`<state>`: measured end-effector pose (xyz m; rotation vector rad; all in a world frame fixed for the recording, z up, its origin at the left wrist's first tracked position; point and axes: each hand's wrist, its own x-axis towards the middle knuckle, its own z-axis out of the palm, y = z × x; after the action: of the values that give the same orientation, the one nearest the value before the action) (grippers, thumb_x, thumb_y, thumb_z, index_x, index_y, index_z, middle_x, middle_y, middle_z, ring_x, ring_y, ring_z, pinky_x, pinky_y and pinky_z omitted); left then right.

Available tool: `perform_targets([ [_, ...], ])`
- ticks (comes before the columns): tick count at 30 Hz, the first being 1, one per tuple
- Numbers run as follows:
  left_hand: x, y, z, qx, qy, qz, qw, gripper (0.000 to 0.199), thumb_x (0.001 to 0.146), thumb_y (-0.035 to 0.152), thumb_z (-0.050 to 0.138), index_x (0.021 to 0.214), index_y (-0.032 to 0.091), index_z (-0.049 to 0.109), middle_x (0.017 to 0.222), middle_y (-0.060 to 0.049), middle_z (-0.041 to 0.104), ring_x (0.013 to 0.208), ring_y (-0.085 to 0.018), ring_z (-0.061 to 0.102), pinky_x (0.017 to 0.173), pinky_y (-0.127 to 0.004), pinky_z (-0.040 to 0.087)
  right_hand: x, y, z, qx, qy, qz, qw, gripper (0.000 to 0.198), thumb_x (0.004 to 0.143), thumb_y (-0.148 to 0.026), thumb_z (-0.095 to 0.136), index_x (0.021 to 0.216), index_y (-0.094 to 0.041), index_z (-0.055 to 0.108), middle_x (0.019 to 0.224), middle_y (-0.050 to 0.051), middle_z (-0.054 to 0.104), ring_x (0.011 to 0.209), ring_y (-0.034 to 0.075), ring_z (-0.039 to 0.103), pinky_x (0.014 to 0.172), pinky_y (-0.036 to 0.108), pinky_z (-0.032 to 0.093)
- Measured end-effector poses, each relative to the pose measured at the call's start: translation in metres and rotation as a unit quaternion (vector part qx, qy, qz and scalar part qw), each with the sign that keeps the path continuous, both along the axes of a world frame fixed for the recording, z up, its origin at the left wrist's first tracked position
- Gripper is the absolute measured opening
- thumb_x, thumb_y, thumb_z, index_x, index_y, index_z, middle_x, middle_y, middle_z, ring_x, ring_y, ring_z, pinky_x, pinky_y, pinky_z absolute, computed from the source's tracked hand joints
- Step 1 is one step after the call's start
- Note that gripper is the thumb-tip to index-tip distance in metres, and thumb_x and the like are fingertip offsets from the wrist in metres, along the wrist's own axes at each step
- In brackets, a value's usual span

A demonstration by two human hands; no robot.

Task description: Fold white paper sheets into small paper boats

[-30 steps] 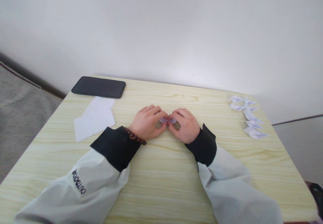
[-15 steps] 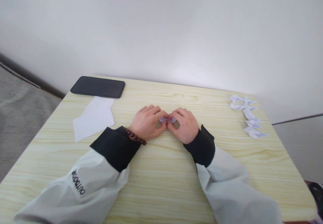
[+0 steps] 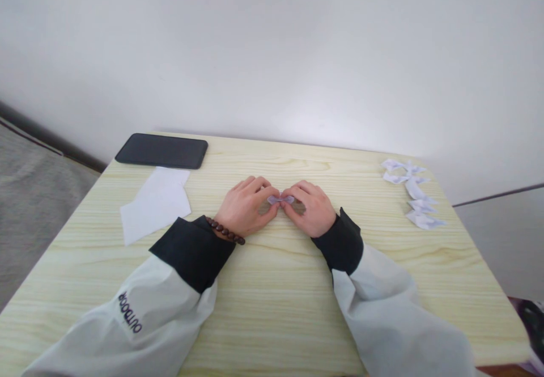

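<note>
A small piece of folded white paper (image 3: 280, 199) is pinched between both hands over the middle of the table. My left hand (image 3: 246, 206), a dark beaded bracelet at its wrist, grips the paper's left part with thumb and forefinger. From the other side, my right hand (image 3: 311, 207) pinches its right part the same way. The fingertips of the two hands nearly meet, and they cover much of the paper, so its exact shape is hard to make out.
Loose white paper sheets (image 3: 156, 206) lie overlapping at the left, just below a black smartphone (image 3: 162, 151). Several folded white paper pieces (image 3: 411, 187) sit in a column near the right edge. A white wall (image 3: 272, 54) rises behind the wood-grain table (image 3: 280, 303).
The fingertips have drawn slightly apart, and a little more of the folded paper shows between them. The whole view has shifted slightly. Both hands keep their pinch.
</note>
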<state>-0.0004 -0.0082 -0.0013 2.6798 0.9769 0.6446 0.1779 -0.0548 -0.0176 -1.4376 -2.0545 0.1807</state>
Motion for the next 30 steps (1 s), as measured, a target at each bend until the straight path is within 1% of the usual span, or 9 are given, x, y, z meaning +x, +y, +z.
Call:
perform_targets([
  [4,-0.004,0.006,-0.003,-0.011,-0.031,-0.027,0.999,0.017,0.084,0.027,0.05,0.093,0.019,0.062,0.092,-0.004,0.063,0.087,-0.018,0.054,0.079,-0.031,0.045,0.009,0.003,-0.001,0.005,0.026,0.034,0.999,0.02,0.081,-0.027,0.057,0.099,-0.018,0.057,0.084,0.004,0.062,0.071,0.014,0.055,0.069,0.029,0.044],
  [7,-0.007,0.01,-0.004,-0.023,-0.047,-0.033,0.998,0.017,0.085,0.026,0.05,0.094,0.019,0.062,0.092,-0.004,0.064,0.087,-0.018,0.055,0.079,-0.032,0.046,0.015,0.005,-0.002,0.008,0.026,0.054,0.998,0.017,0.083,-0.032,0.058,0.093,-0.018,0.059,0.079,0.003,0.063,0.067,0.013,0.055,0.067,0.027,0.045],
  [10,-0.012,0.012,-0.004,-0.05,-0.057,-0.03,0.997,0.019,0.084,0.03,0.053,0.096,0.019,0.062,0.092,-0.004,0.066,0.085,-0.017,0.057,0.078,-0.031,0.047,0.018,0.006,-0.003,0.013,0.031,0.045,0.998,0.019,0.085,-0.036,0.057,0.086,-0.018,0.062,0.077,0.003,0.064,0.064,0.012,0.056,0.065,0.026,0.045],
  [14,-0.02,0.015,-0.004,-0.089,-0.08,-0.007,0.993,0.023,0.082,0.036,0.056,0.095,0.019,0.064,0.084,-0.003,0.066,0.074,-0.015,0.059,0.065,-0.026,0.048,0.019,0.006,-0.005,0.018,0.038,0.025,0.999,0.022,0.085,-0.039,0.056,0.083,-0.019,0.065,0.075,0.004,0.066,0.062,0.012,0.058,0.063,0.025,0.046],
  [17,-0.022,0.015,-0.002,-0.092,-0.091,-0.007,0.992,0.022,0.084,0.036,0.054,0.089,0.018,0.067,0.08,-0.003,0.067,0.065,-0.012,0.059,0.06,-0.024,0.047,0.022,0.008,-0.005,0.02,0.05,0.036,0.998,0.023,0.084,-0.039,0.057,0.085,-0.019,0.067,0.076,0.004,0.068,0.063,0.012,0.06,0.062,0.024,0.048],
  [19,-0.022,0.016,-0.001,-0.087,-0.104,-0.008,0.991,0.021,0.084,0.034,0.054,0.088,0.018,0.068,0.081,-0.003,0.069,0.067,-0.013,0.061,0.062,-0.024,0.049,0.026,0.008,-0.005,0.024,0.056,0.052,0.997,0.021,0.086,-0.036,0.056,0.087,-0.02,0.069,0.077,0.003,0.07,0.067,0.012,0.063,0.062,0.023,0.049],
  [23,-0.023,0.016,-0.003,-0.085,-0.128,-0.021,0.988,0.019,0.084,0.03,0.055,0.089,0.019,0.07,0.087,-0.004,0.071,0.079,-0.015,0.065,0.071,-0.026,0.052,0.029,0.009,-0.004,0.035,0.043,0.076,0.996,0.021,0.089,-0.029,0.05,0.091,-0.021,0.069,0.082,0.003,0.072,0.075,0.013,0.065,0.067,0.024,0.051],
  [30,-0.022,0.016,-0.007,-0.06,-0.135,-0.056,0.987,0.019,0.085,0.024,0.053,0.086,0.021,0.071,0.085,-0.005,0.071,0.077,-0.015,0.066,0.071,-0.027,0.055,0.017,0.008,-0.008,0.073,0.049,0.072,0.994,0.021,0.09,-0.026,0.049,0.089,-0.021,0.069,0.083,0.005,0.07,0.076,0.014,0.064,0.07,0.027,0.053],
])
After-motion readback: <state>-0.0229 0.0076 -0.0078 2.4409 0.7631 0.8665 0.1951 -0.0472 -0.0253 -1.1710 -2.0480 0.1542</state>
